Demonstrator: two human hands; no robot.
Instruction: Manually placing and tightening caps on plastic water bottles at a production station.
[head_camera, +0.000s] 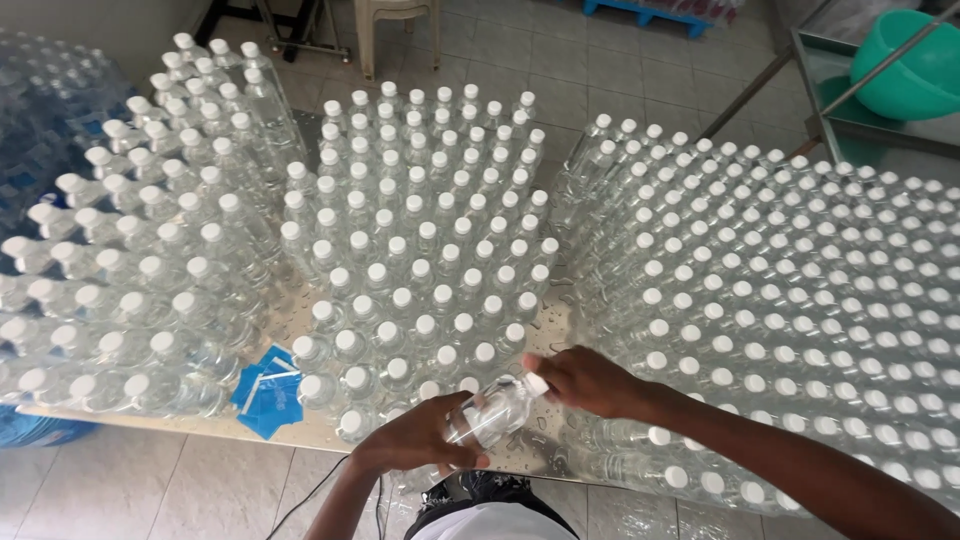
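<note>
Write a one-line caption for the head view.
Left hand holds a clear bottle, right hand at its white cap, among capped bottles.

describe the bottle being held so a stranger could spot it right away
Start at the steel table crowded with clear, white-capped bottles, then look to its near edge. There the left hand and right hand hold one bottle; it alone lies tilted sideways, while the others stand upright.

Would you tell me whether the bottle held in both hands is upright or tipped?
Tipped: the clear bottle lies slanted across the left hand, its white cap pointing up-right toward the right hand.
</note>
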